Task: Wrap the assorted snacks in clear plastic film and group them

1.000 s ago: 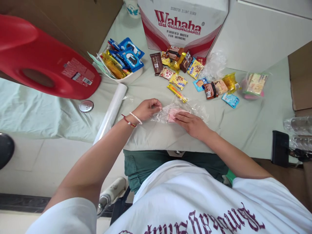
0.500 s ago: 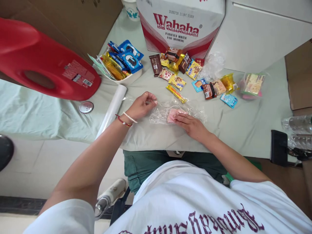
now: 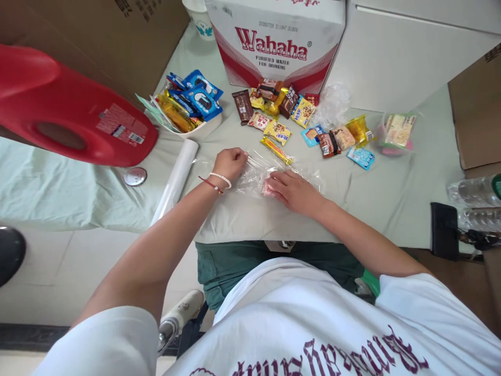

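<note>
A clear plastic bag (image 3: pixel 256 172) lies on the pale green table cover (image 3: pixel 383 188) near its front edge, with a pink packet (image 3: pixel 268 186) inside. My left hand (image 3: pixel 230 163) is closed, pinching the bag's left end. Pressed flat on the bag and the pink packet is my right hand (image 3: pixel 291 190), fingers stretched out. A long yellow snack bar (image 3: pixel 276 150) lies just behind the bag.
Several snack packets (image 3: pixel 282 112) are scattered before a Wahaha carton (image 3: pixel 274 42). A white tray (image 3: pixel 203 125) holds blue and yellow packets. A roll of plastic bags (image 3: pixel 175 180), a red jug (image 3: pixel 66 109), a round metal lid (image 3: pixel 134 176) lie left. Bottles (image 3: pixel 475 190) and a black object (image 3: pixel 444 230) are at the right.
My left hand has closed tighter on the bag's end and drawn it left. My right hand slid left over the pink packet, covering most of it.
</note>
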A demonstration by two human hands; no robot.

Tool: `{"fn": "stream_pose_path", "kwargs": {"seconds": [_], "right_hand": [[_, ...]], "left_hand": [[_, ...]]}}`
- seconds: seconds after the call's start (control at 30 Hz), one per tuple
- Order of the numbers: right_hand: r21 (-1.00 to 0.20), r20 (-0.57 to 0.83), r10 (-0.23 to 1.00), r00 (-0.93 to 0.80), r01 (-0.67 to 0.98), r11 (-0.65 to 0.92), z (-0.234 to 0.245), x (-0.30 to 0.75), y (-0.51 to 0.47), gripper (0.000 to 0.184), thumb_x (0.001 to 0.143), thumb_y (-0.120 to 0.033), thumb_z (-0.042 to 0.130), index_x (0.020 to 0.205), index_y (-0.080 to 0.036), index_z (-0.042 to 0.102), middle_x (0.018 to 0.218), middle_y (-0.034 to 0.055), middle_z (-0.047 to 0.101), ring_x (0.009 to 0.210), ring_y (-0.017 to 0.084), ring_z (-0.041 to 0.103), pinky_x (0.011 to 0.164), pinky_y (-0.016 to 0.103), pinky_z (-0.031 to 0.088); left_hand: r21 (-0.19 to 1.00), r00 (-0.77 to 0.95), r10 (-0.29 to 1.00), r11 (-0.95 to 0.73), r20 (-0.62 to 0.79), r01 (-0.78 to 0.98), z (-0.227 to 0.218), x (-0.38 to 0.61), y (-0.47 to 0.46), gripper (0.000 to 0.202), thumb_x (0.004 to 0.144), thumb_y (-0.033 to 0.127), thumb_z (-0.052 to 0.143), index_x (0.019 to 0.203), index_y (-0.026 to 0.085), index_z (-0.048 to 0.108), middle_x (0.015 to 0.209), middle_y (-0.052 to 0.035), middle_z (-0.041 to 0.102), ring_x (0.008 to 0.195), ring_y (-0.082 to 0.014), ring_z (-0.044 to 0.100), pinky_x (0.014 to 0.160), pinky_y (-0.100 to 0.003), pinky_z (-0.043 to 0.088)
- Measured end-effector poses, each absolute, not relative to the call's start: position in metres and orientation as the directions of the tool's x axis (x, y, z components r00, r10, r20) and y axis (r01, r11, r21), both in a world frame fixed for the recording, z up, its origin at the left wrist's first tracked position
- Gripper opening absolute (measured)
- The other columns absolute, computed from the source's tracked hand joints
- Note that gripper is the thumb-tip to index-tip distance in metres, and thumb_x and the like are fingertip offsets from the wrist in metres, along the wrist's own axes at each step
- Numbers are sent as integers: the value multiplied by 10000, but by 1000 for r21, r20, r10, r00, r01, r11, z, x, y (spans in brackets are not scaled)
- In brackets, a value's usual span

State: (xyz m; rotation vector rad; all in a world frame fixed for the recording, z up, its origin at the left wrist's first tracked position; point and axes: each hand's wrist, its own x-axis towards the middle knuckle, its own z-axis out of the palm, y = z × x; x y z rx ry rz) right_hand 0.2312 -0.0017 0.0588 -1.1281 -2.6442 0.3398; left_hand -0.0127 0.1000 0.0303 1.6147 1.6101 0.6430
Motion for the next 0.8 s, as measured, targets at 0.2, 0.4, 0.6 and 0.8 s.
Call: {"fn": "stream_pose_path", "kwargs": {"seconds": [0.2, 0.4, 0.6, 0.8], "right_hand": [[-246, 2, 734, -679, 711, 658, 58, 203, 26, 414, 1100, -404, 432, 1299, -152, 693, 1257, 161, 702, 1150, 339, 544, 952, 498, 451], [-304, 102, 698, -709, 646, 701, 61, 208, 23, 437, 1102, -385, 427, 1370, -141, 670, 1444, 165, 631, 1240, 330, 536, 1078, 524, 451], [-406, 145, 720, -678, 623, 668, 57, 236, -12, 407, 1066, -297, 511, 1426, -163, 647, 1510, 161, 604, 1434, 310, 492, 1211, 544, 434], [-447, 126, 706, -697, 596, 668, 44, 242, -10, 497, 1027, -216, 561, 1522, -178, 573, 1580, 150, 553, 1518, 283, 440, 1266, 544, 390]], "left_hand": [[888, -69, 937, 346, -341, 304, 30, -21, 105, 431, 913, 649, 525, 904, 220, 570, 757, -53, 671, 653, -179, 596, 626, -311, 443], [827, 24, 981, 149, -192, 542, 36, 0, 120, 822, 726, 576, 823, 1374, 173, 519, 1020, -76, 710, 913, -232, 671, 834, -349, 505], [755, 287, 932, -22, -222, 655, 39, 19, 133, 424, 677, 389, 847, 1005, 130, 777, 699, -20, 645, 723, -216, 602, 762, -355, 481], [656, 592, 793, -524, 143, 544, 69, 10, 103, 289, 919, 415, 624, 985, 207, 814, 935, -86, 731, 1034, -286, 634, 973, -447, 474]]}}
